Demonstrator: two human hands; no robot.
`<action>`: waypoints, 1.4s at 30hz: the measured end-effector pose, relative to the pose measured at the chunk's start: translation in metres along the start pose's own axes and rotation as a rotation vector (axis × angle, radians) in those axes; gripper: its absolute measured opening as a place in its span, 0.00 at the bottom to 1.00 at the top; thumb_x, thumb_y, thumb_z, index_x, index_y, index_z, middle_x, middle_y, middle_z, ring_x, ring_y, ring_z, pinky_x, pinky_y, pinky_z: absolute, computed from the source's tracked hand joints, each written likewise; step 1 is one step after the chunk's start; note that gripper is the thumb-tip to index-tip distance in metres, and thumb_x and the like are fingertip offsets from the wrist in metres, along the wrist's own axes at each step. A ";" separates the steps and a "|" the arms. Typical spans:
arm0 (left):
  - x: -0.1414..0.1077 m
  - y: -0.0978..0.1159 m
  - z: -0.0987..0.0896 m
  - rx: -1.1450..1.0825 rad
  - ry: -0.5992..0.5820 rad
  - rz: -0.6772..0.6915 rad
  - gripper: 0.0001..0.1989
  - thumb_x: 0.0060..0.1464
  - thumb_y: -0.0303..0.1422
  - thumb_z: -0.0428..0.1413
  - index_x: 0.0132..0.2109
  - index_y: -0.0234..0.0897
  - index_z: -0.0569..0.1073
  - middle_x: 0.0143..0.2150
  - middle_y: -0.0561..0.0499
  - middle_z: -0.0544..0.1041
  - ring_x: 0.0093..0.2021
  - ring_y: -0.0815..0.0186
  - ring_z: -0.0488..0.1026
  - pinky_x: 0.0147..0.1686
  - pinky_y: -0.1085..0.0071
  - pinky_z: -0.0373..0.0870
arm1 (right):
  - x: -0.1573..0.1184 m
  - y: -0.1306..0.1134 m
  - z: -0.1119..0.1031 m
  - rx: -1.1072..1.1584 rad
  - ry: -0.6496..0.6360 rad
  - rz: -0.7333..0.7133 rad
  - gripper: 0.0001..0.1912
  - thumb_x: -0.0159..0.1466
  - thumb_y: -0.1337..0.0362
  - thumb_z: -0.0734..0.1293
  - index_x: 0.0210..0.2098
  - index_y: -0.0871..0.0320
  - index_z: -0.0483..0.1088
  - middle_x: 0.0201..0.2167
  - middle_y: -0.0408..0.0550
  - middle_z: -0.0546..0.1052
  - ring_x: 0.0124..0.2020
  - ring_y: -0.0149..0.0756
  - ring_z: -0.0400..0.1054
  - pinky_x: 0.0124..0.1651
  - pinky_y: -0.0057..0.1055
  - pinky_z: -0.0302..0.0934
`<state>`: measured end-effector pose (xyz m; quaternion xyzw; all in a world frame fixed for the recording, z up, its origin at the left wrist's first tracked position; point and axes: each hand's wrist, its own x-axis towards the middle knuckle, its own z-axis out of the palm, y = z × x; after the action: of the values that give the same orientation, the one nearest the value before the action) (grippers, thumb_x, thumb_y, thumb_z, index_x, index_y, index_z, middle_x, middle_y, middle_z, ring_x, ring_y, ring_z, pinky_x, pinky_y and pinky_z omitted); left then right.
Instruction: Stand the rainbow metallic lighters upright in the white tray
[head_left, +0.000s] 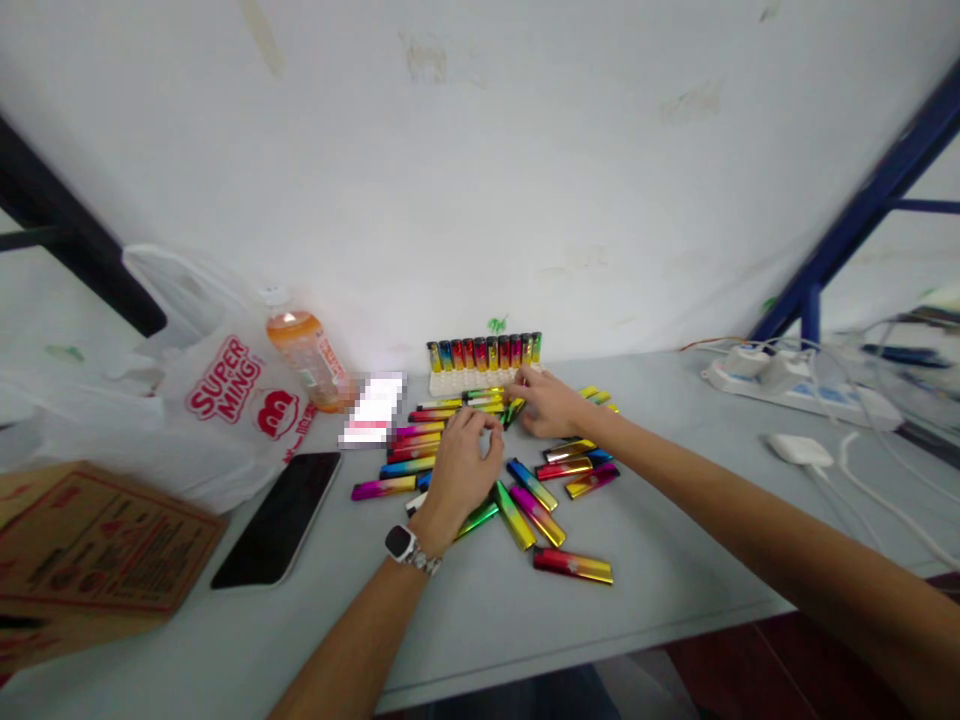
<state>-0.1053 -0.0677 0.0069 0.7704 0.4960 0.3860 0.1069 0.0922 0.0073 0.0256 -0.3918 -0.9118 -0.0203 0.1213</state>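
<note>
Fingers of the right hand (pixel 553 402) are bent, with thumb and fingertips close together at the near edge of the tray (pixel 450 383); a green lighter (pixel 513 413) lies directly at these fingertips, and whether it is grasped cannot be determined. Its long axis appears to run obliquely, far end toward the right. Fingers of the left hand (pixel 471 462) are loosely curled, thumb apart from the palm, above the loose lighters (pixel 416 452); contact or grip cannot be confirmed. Relative to both hands, the tray lies on the far side, against the wall (pixel 480 200), its long axis running left to right; the right hand is nearer to it. Upright lighters (pixel 481 353) stand in one row along its far side. Loose lighters left of the left hand lie roughly crosswise.
</note>
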 end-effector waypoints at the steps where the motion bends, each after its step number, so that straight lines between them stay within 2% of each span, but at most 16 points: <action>1: 0.000 -0.001 0.000 -0.002 0.005 -0.004 0.06 0.60 0.27 0.51 0.38 0.37 0.73 0.41 0.47 0.74 0.46 0.58 0.71 0.49 0.59 0.68 | 0.002 -0.005 -0.002 -0.021 -0.045 -0.028 0.20 0.57 0.68 0.66 0.49 0.60 0.73 0.47 0.57 0.67 0.49 0.47 0.65 0.52 0.40 0.57; 5: 0.000 -0.004 -0.001 -0.007 0.009 -0.026 0.06 0.60 0.27 0.51 0.38 0.37 0.72 0.40 0.47 0.74 0.45 0.58 0.71 0.48 0.59 0.69 | 0.013 -0.014 -0.011 -0.077 -0.155 -0.052 0.17 0.57 0.66 0.67 0.47 0.58 0.75 0.46 0.57 0.70 0.47 0.48 0.67 0.49 0.39 0.57; 8: 0.001 -0.004 -0.003 -0.036 0.057 -0.061 0.05 0.61 0.29 0.51 0.38 0.37 0.72 0.40 0.46 0.74 0.46 0.58 0.71 0.49 0.58 0.68 | 0.015 -0.013 -0.014 -0.039 -0.168 -0.047 0.14 0.59 0.65 0.68 0.44 0.59 0.76 0.43 0.55 0.72 0.41 0.43 0.69 0.45 0.36 0.57; 11: 0.003 -0.001 -0.006 -0.147 0.147 -0.138 0.06 0.62 0.35 0.53 0.42 0.37 0.72 0.44 0.45 0.74 0.48 0.59 0.71 0.51 0.59 0.69 | 0.010 -0.017 -0.012 0.194 -0.022 -0.013 0.08 0.62 0.65 0.67 0.40 0.60 0.76 0.35 0.50 0.74 0.34 0.37 0.67 0.39 0.31 0.56; 14: 0.004 0.006 -0.008 -0.343 0.171 -0.218 0.15 0.61 0.42 0.54 0.49 0.37 0.70 0.49 0.44 0.75 0.50 0.60 0.73 0.51 0.62 0.70 | 0.001 -0.034 -0.008 0.540 0.187 0.096 0.07 0.64 0.62 0.67 0.34 0.60 0.74 0.25 0.43 0.71 0.28 0.32 0.63 0.33 0.28 0.55; 16: 0.003 0.011 -0.008 -0.457 0.113 -0.235 0.18 0.61 0.45 0.54 0.51 0.37 0.70 0.50 0.44 0.76 0.50 0.61 0.74 0.51 0.64 0.70 | -0.005 -0.050 -0.006 0.717 0.279 0.138 0.08 0.63 0.61 0.67 0.33 0.60 0.74 0.25 0.42 0.72 0.28 0.31 0.62 0.33 0.27 0.56; 19: 0.001 0.014 -0.005 -0.519 0.000 -0.225 0.18 0.62 0.47 0.53 0.49 0.38 0.73 0.47 0.47 0.79 0.47 0.62 0.76 0.50 0.66 0.69 | -0.013 -0.071 -0.003 0.876 0.347 0.158 0.04 0.60 0.65 0.67 0.33 0.59 0.74 0.28 0.42 0.74 0.29 0.32 0.64 0.34 0.28 0.58; 22: 0.000 0.014 -0.002 -0.549 0.004 -0.262 0.18 0.62 0.48 0.52 0.44 0.38 0.75 0.40 0.49 0.80 0.41 0.63 0.76 0.44 0.69 0.70 | -0.022 -0.080 -0.001 0.913 0.386 0.176 0.05 0.57 0.68 0.67 0.34 0.58 0.74 0.24 0.40 0.71 0.27 0.31 0.62 0.33 0.28 0.58; 26: -0.002 0.014 -0.002 -0.561 0.055 -0.335 0.23 0.60 0.52 0.51 0.33 0.36 0.75 0.27 0.52 0.75 0.31 0.66 0.72 0.32 0.73 0.65 | -0.036 -0.070 0.001 0.985 0.455 0.175 0.18 0.56 0.70 0.64 0.46 0.57 0.73 0.24 0.38 0.67 0.26 0.30 0.61 0.32 0.29 0.57; 29: -0.002 0.015 -0.004 -0.506 0.066 -0.370 0.25 0.60 0.51 0.50 0.24 0.36 0.71 0.20 0.54 0.68 0.24 0.68 0.67 0.27 0.72 0.59 | -0.041 -0.061 0.005 1.031 0.470 0.216 0.17 0.55 0.70 0.62 0.44 0.58 0.73 0.23 0.38 0.66 0.24 0.30 0.59 0.31 0.29 0.53; 35: -0.001 0.018 -0.008 -0.439 0.090 -0.371 0.19 0.57 0.41 0.49 0.21 0.38 0.65 0.18 0.56 0.65 0.23 0.69 0.63 0.27 0.72 0.57 | -0.038 -0.065 0.012 0.999 0.423 0.225 0.18 0.52 0.72 0.60 0.39 0.58 0.73 0.22 0.38 0.68 0.25 0.31 0.61 0.33 0.30 0.55; 42: -0.001 0.021 -0.009 -0.465 0.073 -0.393 0.21 0.57 0.45 0.51 0.21 0.38 0.63 0.18 0.57 0.62 0.22 0.69 0.60 0.26 0.72 0.54 | -0.038 -0.075 0.010 0.963 0.383 0.240 0.14 0.53 0.70 0.60 0.36 0.58 0.74 0.22 0.39 0.67 0.25 0.31 0.62 0.33 0.30 0.57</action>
<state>-0.0976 -0.0805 0.0235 0.6002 0.5376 0.4884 0.3350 0.0614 -0.0703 0.0112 -0.3825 -0.7283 0.3433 0.4533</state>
